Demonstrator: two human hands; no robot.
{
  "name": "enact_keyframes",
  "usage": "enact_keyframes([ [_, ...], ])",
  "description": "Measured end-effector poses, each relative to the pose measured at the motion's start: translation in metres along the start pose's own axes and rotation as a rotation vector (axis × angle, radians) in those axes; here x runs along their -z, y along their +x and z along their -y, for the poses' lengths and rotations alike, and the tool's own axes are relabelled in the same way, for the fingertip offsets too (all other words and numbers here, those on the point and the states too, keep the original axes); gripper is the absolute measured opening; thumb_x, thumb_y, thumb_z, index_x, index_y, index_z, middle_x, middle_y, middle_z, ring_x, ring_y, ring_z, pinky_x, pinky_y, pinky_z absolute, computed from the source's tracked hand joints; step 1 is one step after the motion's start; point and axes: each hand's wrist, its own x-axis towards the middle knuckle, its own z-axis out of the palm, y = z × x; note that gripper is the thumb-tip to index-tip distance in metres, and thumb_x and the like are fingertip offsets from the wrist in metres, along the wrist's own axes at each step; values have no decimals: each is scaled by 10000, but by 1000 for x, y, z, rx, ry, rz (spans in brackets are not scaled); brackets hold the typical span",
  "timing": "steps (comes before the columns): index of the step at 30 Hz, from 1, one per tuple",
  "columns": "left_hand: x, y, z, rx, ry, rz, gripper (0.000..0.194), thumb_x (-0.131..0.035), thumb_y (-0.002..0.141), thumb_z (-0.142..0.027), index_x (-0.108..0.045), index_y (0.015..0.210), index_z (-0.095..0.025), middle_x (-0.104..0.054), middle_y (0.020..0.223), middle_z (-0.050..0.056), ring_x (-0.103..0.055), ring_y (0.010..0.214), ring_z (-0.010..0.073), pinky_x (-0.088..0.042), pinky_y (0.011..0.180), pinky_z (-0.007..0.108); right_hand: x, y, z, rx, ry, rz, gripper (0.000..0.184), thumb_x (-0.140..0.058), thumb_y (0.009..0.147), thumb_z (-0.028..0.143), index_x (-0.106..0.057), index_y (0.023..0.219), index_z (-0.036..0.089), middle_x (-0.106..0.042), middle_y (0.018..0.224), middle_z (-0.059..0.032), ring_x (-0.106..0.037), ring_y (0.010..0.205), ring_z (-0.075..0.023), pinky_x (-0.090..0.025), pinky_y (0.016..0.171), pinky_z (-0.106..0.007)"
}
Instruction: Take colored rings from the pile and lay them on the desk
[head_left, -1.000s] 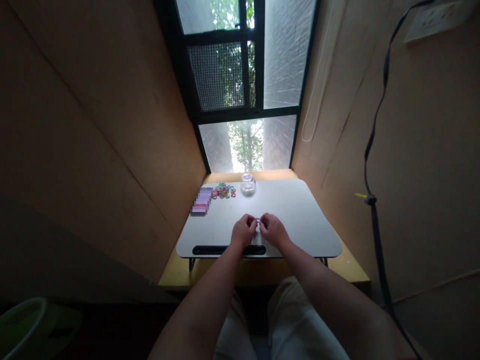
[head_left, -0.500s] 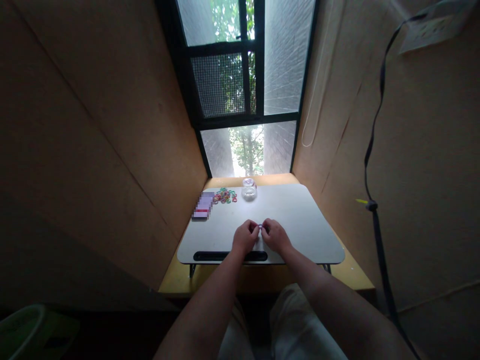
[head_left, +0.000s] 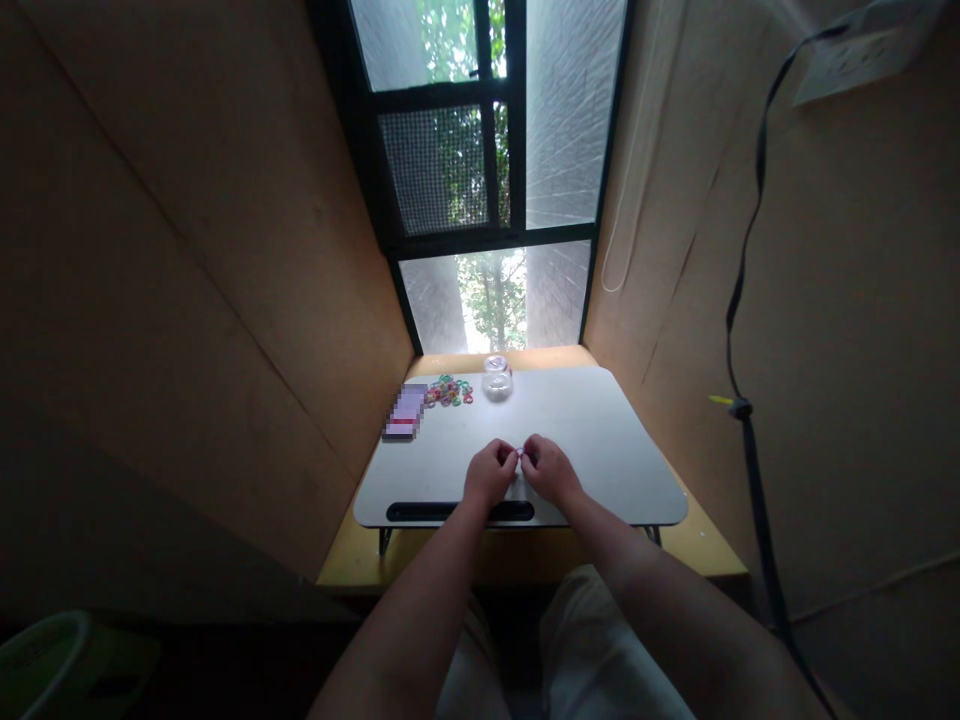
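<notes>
Over the front middle of a white lap desk [head_left: 600, 430], my left hand [head_left: 491, 472] and my right hand [head_left: 549, 470] face each other, almost touching. Both have their fingers pinched on a small pinkish-purple hair tie [head_left: 519, 451], which spans the narrow gap between them. Most of it is hidden by the fingertips. Farther back on the left lies a loose pile of colourful hair ties [head_left: 450, 391] in green, red, pink and orange. A clear round plastic jar [head_left: 497, 385] stands right of the pile.
A pixelated flat purple-white item [head_left: 406, 412] lies at the desk's left edge. The desk has a black slot [head_left: 427, 512] along its front and stands on a yellow wooden surface [head_left: 712, 560]. Wooden walls close in on both sides, with a window behind. A dark cable hangs at right [head_left: 750, 460].
My hands stay in nearly the same place. The piece of hair tie between my fingertips looks thinner and paler than before. The view has shifted very slightly.
</notes>
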Motion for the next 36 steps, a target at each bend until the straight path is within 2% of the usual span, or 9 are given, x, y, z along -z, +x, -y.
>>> enact_keyframes([
  [3, 0, 0, 0, -1, -1, 0, 193, -522, 820, -364, -607, 794, -193, -642, 713, -9, -553, 639, 109, -374, 603, 232, 0, 0, 0, 5, 15, 7, 61, -516, 779, 180, -523, 836, 198, -539, 739, -7, -478, 711, -147, -356, 661, -252],
  [36, -3, 2, 2, 21, 10, -70, 160, -535, 814, -334, -586, 800, -183, -630, 714, 0, -553, 643, 112, -394, 614, 236, 4, 2, 2, 62, 12, 63, 106, -530, 754, 115, -600, 733, 191, -582, 723, -18, -491, 739, -157, -379, 725, -272],
])
